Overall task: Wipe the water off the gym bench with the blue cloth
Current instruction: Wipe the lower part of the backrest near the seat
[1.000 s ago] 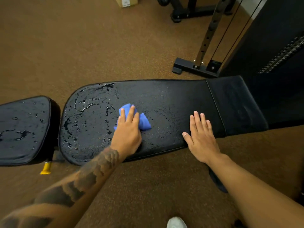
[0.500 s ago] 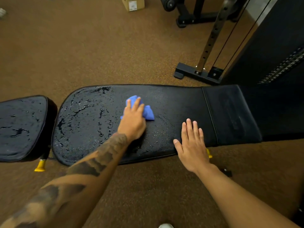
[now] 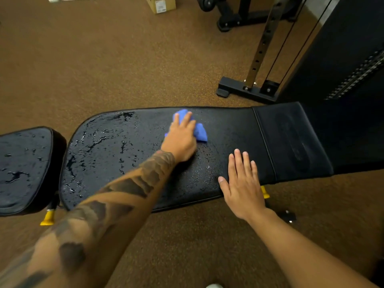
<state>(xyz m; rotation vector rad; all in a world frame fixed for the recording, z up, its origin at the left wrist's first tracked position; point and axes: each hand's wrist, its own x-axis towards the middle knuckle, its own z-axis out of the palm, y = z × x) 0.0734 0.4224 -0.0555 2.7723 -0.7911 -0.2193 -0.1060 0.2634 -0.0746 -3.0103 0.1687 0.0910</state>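
The left hand [image 3: 180,138] has pushed the blue cloth [image 3: 198,130] up toward the bench's [image 3: 228,125] far edge.

My left hand [image 3: 180,140] covers most of the blue cloth [image 3: 200,132], so only its crumpled edges show past my fingers. The seat pad [image 3: 22,169] is cut off by the left edge, and the cardboard box [image 3: 161,4] by the top. The box label is too small to read.

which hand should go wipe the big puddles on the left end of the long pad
Left. The left hand already presses the blue cloth and is nearer the puddles; the right hand rests flat, without the cloth.
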